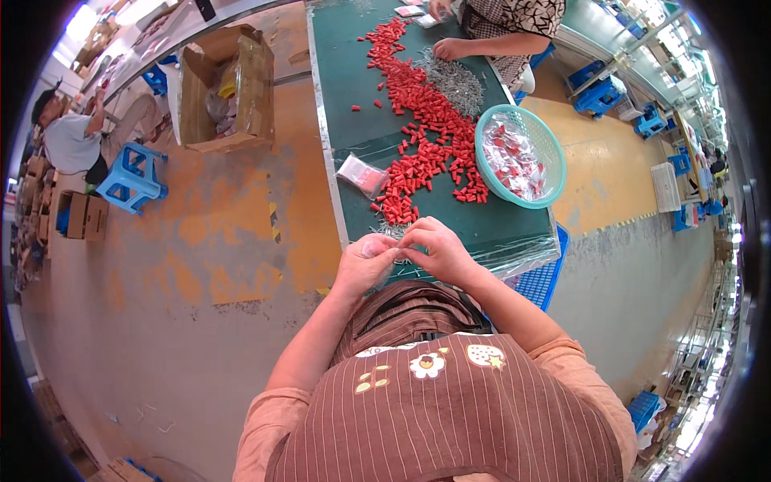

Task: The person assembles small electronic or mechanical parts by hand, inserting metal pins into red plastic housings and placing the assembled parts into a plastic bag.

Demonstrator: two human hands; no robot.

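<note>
Red and plastic-looking, the small caps (434, 116) lie heaped on the green worktop (353, 132), left of the mint-green basket (556, 165); they are short and tapered, tumbled every which way, in a trail running from my side of the basket to well beyond it. Thin grey metal pieces (459, 84) lie tangled just beyond the basket. Inside it sit crinkled clear bags (514, 153), shiny, with red showing through. A clear packet (363, 175) (pale with a reddish patch) rests farther left of the basket, past the caps. On my side of the basket and to its left, my left hand (365, 261) and right hand (438, 251) meet, fingers bent together at the tips; I cannot tell what they pinch, if anything.
</note>
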